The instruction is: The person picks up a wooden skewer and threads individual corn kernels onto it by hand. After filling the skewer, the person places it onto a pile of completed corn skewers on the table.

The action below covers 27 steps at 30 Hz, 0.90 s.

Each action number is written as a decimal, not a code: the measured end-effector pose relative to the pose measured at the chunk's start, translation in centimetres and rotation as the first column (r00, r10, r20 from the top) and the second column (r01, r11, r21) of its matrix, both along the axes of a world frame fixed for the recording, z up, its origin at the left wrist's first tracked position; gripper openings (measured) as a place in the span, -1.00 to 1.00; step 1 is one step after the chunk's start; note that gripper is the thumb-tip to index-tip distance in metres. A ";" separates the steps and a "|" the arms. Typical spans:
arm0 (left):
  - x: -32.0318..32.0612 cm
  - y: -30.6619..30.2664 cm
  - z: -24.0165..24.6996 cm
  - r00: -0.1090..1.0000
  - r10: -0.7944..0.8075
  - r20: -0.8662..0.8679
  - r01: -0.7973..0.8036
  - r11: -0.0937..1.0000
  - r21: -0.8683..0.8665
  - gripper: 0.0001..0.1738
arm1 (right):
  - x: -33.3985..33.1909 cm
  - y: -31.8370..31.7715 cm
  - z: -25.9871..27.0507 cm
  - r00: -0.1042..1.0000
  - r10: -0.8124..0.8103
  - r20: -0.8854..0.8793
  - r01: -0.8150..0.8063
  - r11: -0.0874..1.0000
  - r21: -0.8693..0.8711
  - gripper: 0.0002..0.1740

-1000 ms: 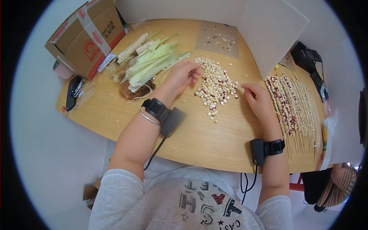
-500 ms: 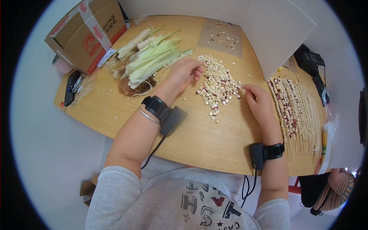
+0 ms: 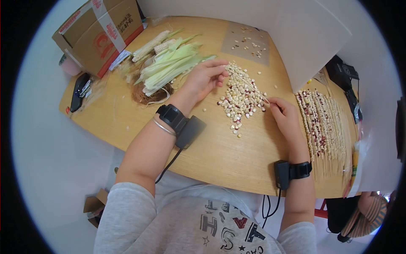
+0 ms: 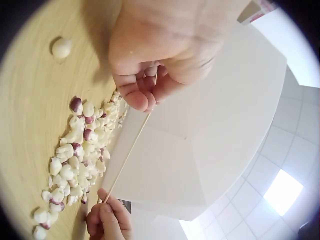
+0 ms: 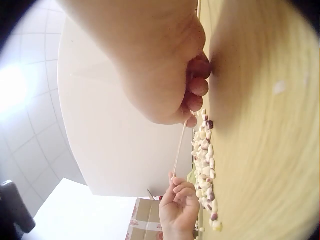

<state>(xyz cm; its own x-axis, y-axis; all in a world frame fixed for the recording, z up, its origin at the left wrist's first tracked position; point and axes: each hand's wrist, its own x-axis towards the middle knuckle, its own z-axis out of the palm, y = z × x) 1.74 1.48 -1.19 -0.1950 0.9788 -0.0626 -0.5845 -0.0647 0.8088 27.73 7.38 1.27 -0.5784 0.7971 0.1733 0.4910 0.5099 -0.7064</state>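
The left hand (image 3: 207, 80) grips one end of a thin stick (image 4: 130, 150) in curled fingers and the right hand (image 3: 287, 118) pinches the other, presumably to steady it; I note no kernels on the span between. The loose kernel pile (image 3: 241, 97) lies between and below both hands, apparently for easy reach, while kernel-strung sticks (image 3: 321, 122) lie in rows to the right hand's right, seemingly set apart.

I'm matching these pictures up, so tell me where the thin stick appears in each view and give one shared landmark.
Head: thin stick, upper middle, slightly right, between the left hand and right hand.
Left wrist: thin stick, lower left of centre, slanting.
Right wrist: thin stick, just below and right of centre.
Shared landmark: the corn kernels.
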 end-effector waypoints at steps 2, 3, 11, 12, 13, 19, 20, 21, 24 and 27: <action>0.1 -0.2 0.0 1.000 -0.003 -0.028 0.003 1.000 -0.004 -0.70 | 0.1 0.3 -0.6 1.000 0.014 -0.026 -0.013 1.000 0.014 -0.80; 0.1 -0.2 0.0 1.000 0.001 -0.017 -0.001 1.000 -0.010 -0.71 | 0.1 0.4 -0.8 0.998 0.017 -0.060 -0.015 1.000 0.027 -0.80; 0.0 -0.2 0.1 1.000 -0.022 0.015 0.022 0.999 -0.036 -0.75 | 0.2 0.3 -0.8 0.999 0.009 -0.045 -0.006 0.998 0.064 -0.80; 0.0 -0.2 0.1 0.999 -0.029 0.012 0.030 0.999 -0.044 -0.76 | 0.2 0.4 -0.8 0.999 0.014 -0.043 -0.009 0.993 0.114 -0.80; 0.0 -0.2 0.1 0.999 -0.036 0.009 0.036 0.998 -0.053 -0.78 | 0.2 0.4 -0.8 0.999 0.017 -0.041 -0.013 0.993 0.114 -0.80; -0.4 0.0 -0.1 0.997 -0.071 0.036 0.073 0.996 -0.048 -0.84 | 0.1 0.2 -0.1 1.000 -0.005 -0.027 0.010 0.982 0.188 -0.82; -0.4 -0.1 0.0 0.997 -0.072 0.037 0.074 0.996 -0.050 -0.84 | 0.1 0.3 -0.1 1.000 0.004 -0.018 0.000 0.979 0.205 -0.82; -0.4 -0.2 0.2 0.997 -0.072 0.010 0.072 0.996 -0.053 -0.85 | 0.1 0.3 -0.2 1.000 0.012 -0.008 -0.010 0.975 0.223 -0.82; -0.5 -0.2 0.3 0.996 -0.072 -0.046 0.069 0.995 -0.068 -0.86 | 0.1 0.2 -0.1 1.000 0.019 -0.020 -0.014 0.972 0.233 -0.82; -0.5 -0.3 0.4 0.989 -0.061 -0.138 0.047 0.994 -0.104 -0.87 | 0.1 0.1 0.1 1.000 0.002 0.004 -0.003 0.973 0.230 -0.82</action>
